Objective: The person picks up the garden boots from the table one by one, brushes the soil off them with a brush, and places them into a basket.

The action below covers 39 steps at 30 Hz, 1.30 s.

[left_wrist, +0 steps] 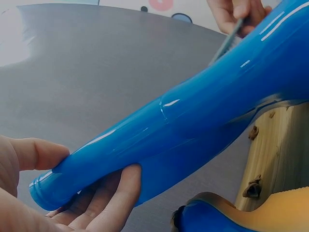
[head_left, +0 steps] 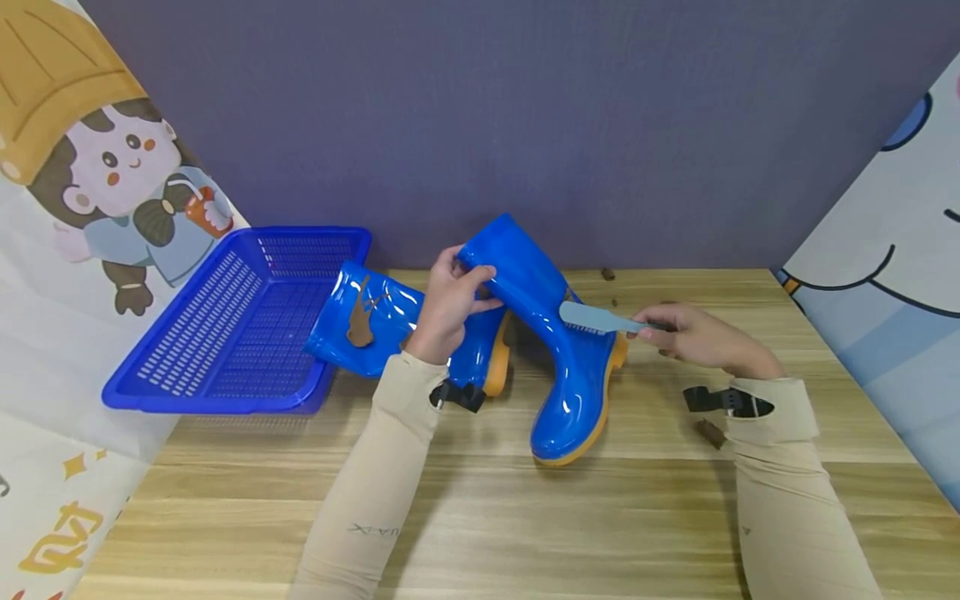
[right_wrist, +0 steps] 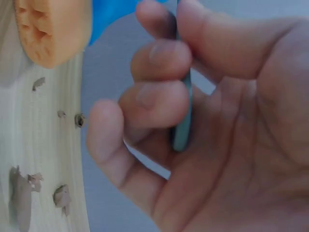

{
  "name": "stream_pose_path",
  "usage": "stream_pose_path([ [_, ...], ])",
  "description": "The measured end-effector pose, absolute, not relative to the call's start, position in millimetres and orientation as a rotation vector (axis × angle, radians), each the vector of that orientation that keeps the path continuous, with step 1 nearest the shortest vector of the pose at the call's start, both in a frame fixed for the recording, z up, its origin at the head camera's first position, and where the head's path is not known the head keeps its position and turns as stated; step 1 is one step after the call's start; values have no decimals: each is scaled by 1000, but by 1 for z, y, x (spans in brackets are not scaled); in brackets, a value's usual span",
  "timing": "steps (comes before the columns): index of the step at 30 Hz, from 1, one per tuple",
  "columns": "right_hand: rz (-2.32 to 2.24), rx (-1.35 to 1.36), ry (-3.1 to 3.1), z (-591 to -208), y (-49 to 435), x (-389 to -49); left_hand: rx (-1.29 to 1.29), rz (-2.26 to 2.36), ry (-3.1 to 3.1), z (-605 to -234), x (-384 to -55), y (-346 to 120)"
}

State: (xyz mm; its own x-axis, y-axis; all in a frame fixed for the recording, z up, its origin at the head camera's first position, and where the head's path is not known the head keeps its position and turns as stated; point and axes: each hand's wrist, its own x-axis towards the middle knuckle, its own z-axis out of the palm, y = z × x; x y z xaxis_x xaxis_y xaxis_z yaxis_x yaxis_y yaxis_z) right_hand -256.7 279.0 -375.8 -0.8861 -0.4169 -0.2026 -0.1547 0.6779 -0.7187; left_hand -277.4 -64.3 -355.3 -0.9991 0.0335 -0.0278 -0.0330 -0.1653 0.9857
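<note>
A glossy blue rain boot (head_left: 525,279) with an orange sole is tilted over the table, its toe pointing toward the near side. My left hand (head_left: 450,304) grips the top of its shaft, thumb on one side and fingers on the other, as the left wrist view (left_wrist: 106,193) shows. In my right hand (head_left: 690,337) is a pale grey-blue brush (head_left: 600,318), its handle held between thumb and curled fingers. The brush head lies against the boot near the ankle, bristles toward it. A second blue boot (head_left: 390,321) with brown mud on its shaft lies behind my left hand.
A blue plastic basket (head_left: 232,404) stands at the left, beside the second boot's shaft. Brown mud crumbs (right_wrist: 62,198) lie on the wooden table (head_left: 480,517), some near its back edge. A larger brown piece (head_left: 709,433) lies by my right wrist. A grey panel (head_left: 480,125) rises behind.
</note>
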Motion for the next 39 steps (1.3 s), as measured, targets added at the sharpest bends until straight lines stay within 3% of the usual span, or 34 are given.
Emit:
stream_pose_path([
  [13, -996, -261, 2679, -381, 278, -261, 16, 2360, 1993, -353, -276, -65],
  [39, -990, -200, 2742, -380, 288, -263, 31, 2356, 1995, -353, -273, -64],
])
